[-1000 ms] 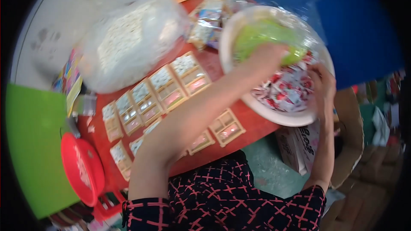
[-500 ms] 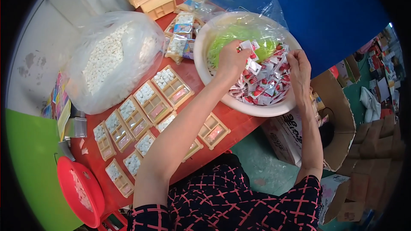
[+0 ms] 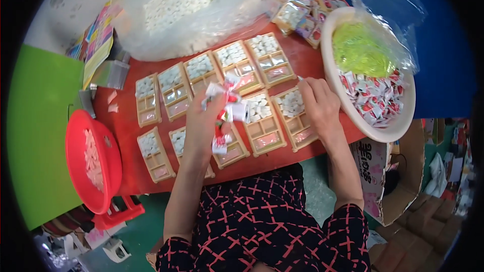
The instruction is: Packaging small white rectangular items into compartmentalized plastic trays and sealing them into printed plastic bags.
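Red table [image 3: 302, 60] carries our trays [image 3: 262, 121]. Our left hand [image 3: 209, 121] has its fingers clamped on sachets [image 3: 227, 108]; right hand [image 3: 320, 103], fingers together, steadies a tray. Loosely bunched sachets could spill.

I see red-and-white sachets [image 3: 225, 113] bunched in my left hand [image 3: 204, 126]; a compartmented tan tray [image 3: 296, 116] lies under my right hand [image 3: 318, 105].

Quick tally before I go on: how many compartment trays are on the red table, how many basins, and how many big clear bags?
Compartment trays: 9, one mostly hidden under the left hand
Basins: 2, one red, one cream
Big clear bags: 2, one of white pieces, one over the cream basin
Total: 13
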The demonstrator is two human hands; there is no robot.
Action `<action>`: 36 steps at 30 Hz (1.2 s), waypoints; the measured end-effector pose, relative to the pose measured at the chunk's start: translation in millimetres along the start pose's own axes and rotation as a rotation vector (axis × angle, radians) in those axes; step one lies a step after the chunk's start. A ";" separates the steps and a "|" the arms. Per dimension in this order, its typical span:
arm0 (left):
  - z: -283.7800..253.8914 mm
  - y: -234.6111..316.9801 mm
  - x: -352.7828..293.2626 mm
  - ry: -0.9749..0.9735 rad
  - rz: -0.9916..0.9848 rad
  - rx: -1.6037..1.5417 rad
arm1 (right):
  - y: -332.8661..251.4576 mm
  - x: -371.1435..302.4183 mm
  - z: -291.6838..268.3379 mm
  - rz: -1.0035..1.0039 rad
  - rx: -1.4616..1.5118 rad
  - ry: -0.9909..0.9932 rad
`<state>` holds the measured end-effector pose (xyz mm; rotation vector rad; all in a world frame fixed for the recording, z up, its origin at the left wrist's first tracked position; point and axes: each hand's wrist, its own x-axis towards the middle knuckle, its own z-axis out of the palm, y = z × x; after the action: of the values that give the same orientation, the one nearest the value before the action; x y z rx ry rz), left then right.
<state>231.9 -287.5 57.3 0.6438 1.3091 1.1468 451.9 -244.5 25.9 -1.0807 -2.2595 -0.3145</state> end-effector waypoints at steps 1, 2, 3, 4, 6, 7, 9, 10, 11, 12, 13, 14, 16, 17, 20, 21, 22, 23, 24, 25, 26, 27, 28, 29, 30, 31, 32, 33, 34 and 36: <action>-10.4 -6.6 -4.4 0.059 -0.026 0.005 | 0.0 4.6 9.6 -0.013 0.010 -0.010; -20.1 -14.2 -8.5 0.076 -0.028 -0.005 | 0.1 8.6 19.0 -0.081 -0.039 -0.086; -30.4 -23.8 -12.1 0.030 -0.039 -0.035 | -0.6 12.0 28.7 -0.152 -0.087 -0.162; -38.5 -30.3 -13.5 -0.018 -0.051 -0.064 | -0.7 15.1 36.9 -0.201 -0.110 -0.202; -46.0 -38.1 -10.2 -0.047 -0.060 -0.072 | -9.7 23.0 43.8 -0.171 -0.050 -0.223; -45.2 -40.3 -7.4 -0.094 -0.066 -0.068 | -12.8 25.8 46.1 -0.122 -0.003 -0.237; -40.6 -36.9 -8.7 -0.055 -0.076 -0.141 | -22.0 27.5 45.4 -0.042 0.141 -0.205; -42.4 -37.5 -10.1 -0.101 -0.088 -0.083 | -31.9 29.7 41.7 0.211 0.509 -0.296; -43.6 -38.8 -9.4 -0.152 -0.099 -0.029 | -42.6 36.0 37.1 0.472 0.864 -0.384; -41.3 -38.5 -8.4 -0.185 -0.106 -0.024 | -55.1 48.5 28.2 0.467 1.055 -0.496; -41.2 -40.5 -7.9 -0.182 -0.111 -0.032 | -56.0 45.8 33.7 0.468 1.054 -0.507; -41.3 -42.2 -6.8 -0.200 -0.104 -0.026 | -57.0 42.6 41.7 0.522 1.143 -0.606; -43.1 -42.3 -5.3 -0.173 -0.085 -0.062 | -54.5 49.5 46.8 0.762 1.251 -0.718; -46.3 -42.7 -5.1 -0.169 -0.088 -0.070 | -50.3 49.7 52.7 0.761 1.248 -0.728; -60.0 -44.1 -3.5 -0.058 -0.093 -0.157 | -38.0 46.0 72.3 0.887 1.142 -0.394; -60.8 -43.6 -2.9 -0.052 -0.097 -0.164 | -36.6 44.5 75.0 0.886 1.142 -0.405; -59.9 -42.3 -2.5 -0.054 -0.091 -0.179 | -34.4 42.5 77.0 0.637 0.851 -0.358; -60.8 -42.2 -3.0 -0.042 -0.082 -0.196 | -38.6 45.8 79.3 0.379 0.573 -0.307; -61.5 -44.2 -2.6 -0.035 -0.076 -0.209 | -44.3 47.2 73.2 0.339 0.409 -0.343; -62.1 -44.1 -2.4 -0.016 -0.076 -0.215 | -52.0 51.3 66.8 0.326 0.421 -0.352; -62.3 -43.0 -2.5 -0.031 -0.058 -0.213 | -59.6 55.3 59.8 0.332 0.500 -0.376; -63.1 -42.6 -2.0 -0.042 -0.040 -0.207 | -68.5 57.3 55.8 0.339 0.581 -0.399; -63.0 -42.4 -2.4 -0.011 -0.051 -0.239 | -81.0 57.0 52.4 0.472 0.843 -0.567; -63.3 -42.5 -2.3 -0.004 -0.049 -0.242 | -90.8 55.7 49.7 0.465 0.846 -0.571; -64.6 -42.6 -2.7 0.012 -0.005 -0.267 | -100.0 54.8 47.9 0.530 1.040 -0.699; -66.0 -42.6 -2.9 0.029 0.040 -0.291 | -105.9 55.4 47.7 0.593 1.235 -0.830; -66.8 -44.5 -3.4 0.094 0.067 -0.310 | -107.1 59.0 48.1 0.679 1.209 -0.890; -71.3 -45.7 -4.5 0.108 0.071 -0.313 | -106.5 61.2 49.9 0.668 1.214 -0.901; -76.8 -46.7 -5.7 0.166 0.090 -0.305 | -104.8 63.2 52.0 0.686 1.240 -0.898; -89.3 -47.0 -6.5 0.207 0.099 -0.312 | -103.2 63.8 58.0 0.659 1.223 -0.800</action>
<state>160.9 -330.3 -0.6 0.3698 1.2441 1.4940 317.5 -244.5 24.2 -1.1735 -1.8439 1.7696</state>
